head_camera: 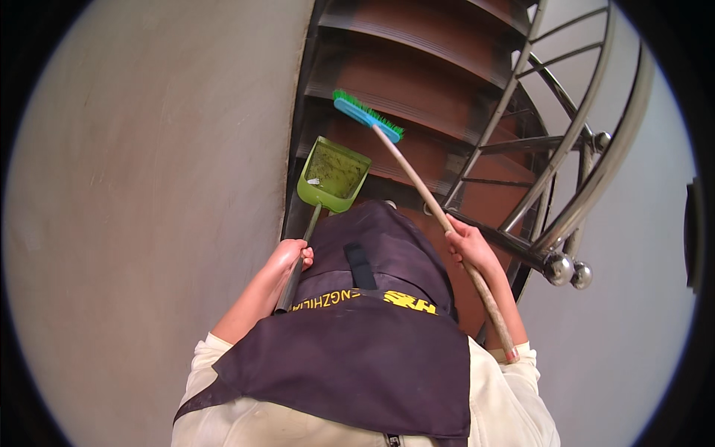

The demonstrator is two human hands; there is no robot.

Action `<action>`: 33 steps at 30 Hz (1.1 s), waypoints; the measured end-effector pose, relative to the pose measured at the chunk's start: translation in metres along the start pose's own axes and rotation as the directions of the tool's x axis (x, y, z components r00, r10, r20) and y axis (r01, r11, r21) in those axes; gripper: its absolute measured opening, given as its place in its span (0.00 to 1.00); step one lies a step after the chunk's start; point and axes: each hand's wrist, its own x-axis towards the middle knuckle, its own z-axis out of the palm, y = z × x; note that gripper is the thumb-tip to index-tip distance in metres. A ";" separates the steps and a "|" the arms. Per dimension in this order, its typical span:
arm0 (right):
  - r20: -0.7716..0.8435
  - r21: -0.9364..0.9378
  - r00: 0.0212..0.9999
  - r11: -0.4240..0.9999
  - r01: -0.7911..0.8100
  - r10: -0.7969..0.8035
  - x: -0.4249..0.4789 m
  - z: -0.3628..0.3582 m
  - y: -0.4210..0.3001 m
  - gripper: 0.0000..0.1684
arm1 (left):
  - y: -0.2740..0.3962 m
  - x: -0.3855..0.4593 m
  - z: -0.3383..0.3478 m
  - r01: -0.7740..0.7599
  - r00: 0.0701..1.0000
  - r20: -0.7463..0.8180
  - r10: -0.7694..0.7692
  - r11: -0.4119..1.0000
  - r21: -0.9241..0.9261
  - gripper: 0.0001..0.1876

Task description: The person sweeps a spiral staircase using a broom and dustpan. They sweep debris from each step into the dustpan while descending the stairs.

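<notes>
My left hand (291, 254) grips the dark handle (290, 285) of a green long-handled dustpan (335, 173). Dark dust and a small white scrap (313, 181) lie in the pan, close to the wall. In my right hand (469, 243) is the wooden stick (413, 176) of a broom, held partway along its length. The broom head (366, 117) has a blue block and green bristles. It is ahead of the dustpan and to its right, over the stairs; whether the bristles touch a step cannot be told.
Reddish-brown stairs (413, 72) with dark edges curve away ahead. A bare grey wall (151, 195) rises on the left. On the right runs a stainless steel railing (581, 139), its ball ends (558, 268) near my right forearm. A dark apron (357, 357) covers my front and hides the floor beneath.
</notes>
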 end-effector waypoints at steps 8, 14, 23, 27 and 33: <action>-0.295 0.191 0.955 0.978 0.082 -0.023 0.035 -0.034 0.019 0.27 | -0.001 0.044 0.050 -0.058 0.991 0.130 0.038 0.986 0.154 0.09; -0.318 0.300 0.944 0.954 0.011 0.089 0.054 -0.042 0.020 0.22 | 0.007 0.052 0.115 0.004 0.984 0.179 -0.014 0.998 0.057 0.06; -0.189 0.339 0.978 0.928 0.153 -0.092 -0.028 -0.015 0.029 0.25 | -0.029 0.030 0.107 0.015 0.977 0.212 -0.004 0.999 -0.052 0.06; -0.317 0.232 0.929 0.934 0.272 -0.191 -0.020 -0.012 0.035 0.06 | -0.084 0.014 0.098 0.025 0.971 0.238 -0.006 0.997 -0.076 0.06; -0.307 -0.120 0.895 0.946 0.301 -0.324 0.009 0.032 0.038 0.04 | -0.117 0.013 0.061 -0.029 0.962 0.262 0.078 0.982 -0.186 0.06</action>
